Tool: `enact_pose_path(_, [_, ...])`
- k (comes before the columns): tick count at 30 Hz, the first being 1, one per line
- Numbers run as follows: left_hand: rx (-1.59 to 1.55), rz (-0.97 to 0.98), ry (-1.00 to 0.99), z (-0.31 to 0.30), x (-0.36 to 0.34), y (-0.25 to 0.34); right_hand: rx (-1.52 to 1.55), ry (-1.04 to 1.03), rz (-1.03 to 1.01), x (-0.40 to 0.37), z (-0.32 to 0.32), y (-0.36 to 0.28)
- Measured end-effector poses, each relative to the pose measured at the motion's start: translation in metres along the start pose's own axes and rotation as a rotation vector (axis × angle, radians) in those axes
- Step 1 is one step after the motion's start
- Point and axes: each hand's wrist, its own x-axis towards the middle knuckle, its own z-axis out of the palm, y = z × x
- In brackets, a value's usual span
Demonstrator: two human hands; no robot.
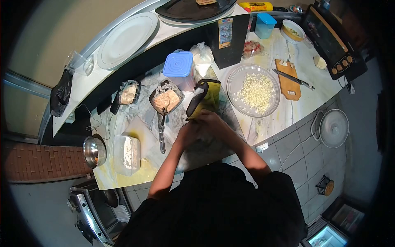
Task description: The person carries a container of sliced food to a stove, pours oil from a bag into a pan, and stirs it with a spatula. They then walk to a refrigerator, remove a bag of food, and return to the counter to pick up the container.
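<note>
A yellow-green and black cloth item (212, 96) with a dark strap-like edge lies on the marbled counter in front of me. My right hand (210, 120) is closed on its near edge. Just left of that and lower, my left hand (189, 133) is closed at the same edge, its fingers partly hidden. Beyond the cloth stands a plastic tub with a blue lid (178, 65). To the left, a black bowl of pinkish spread (166, 100) holds a utensil, and a black-handled knife (161, 136) lies below it.
On the right, a clear round tray (231, 101) bears chopped pale pieces, beside a wooden board (290, 94) with a knife (294, 78). A toaster oven (329, 41) stands at the far right. Leftward are a clear container (119, 154) and a steel bowl (94, 152). A raised shelf (92, 80) holds plates.
</note>
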Motion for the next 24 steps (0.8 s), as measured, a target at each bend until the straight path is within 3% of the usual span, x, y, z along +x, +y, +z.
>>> enact_pose_path(5, [-0.234,-0.047,0.146,-0.008,-0.002,0.015,-0.163,0.037,0.067,-0.007,-0.004,0.027])
enact_pose_path(7, [-0.342,-0.029,0.318,-0.025,-0.002,0.035,-0.243,0.078,0.079,-0.006,-0.011,0.030])
enact_pose_path(9, [-0.386,-0.055,0.300,-0.047,-0.006,0.054,-0.162,0.087,0.337,0.000,-0.019,0.024])
enact_pose_path(12, [-0.458,-0.062,0.321,-0.052,-0.017,0.061,0.098,0.213,0.325,0.005,-0.020,-0.004])
enact_pose_path(19, [-0.583,-0.065,0.359,-0.025,-0.052,0.048,-0.083,0.250,0.345,-0.035,-0.017,-0.043])
enact_pose_path(21, [-0.618,-0.104,0.296,-0.017,-0.060,0.040,-0.135,0.186,0.379,-0.050,-0.021,-0.059])
enact_pose_path(24, [-0.691,-0.139,0.242,-0.010,-0.067,0.040,-0.180,0.272,0.393,-0.078,-0.013,-0.065])
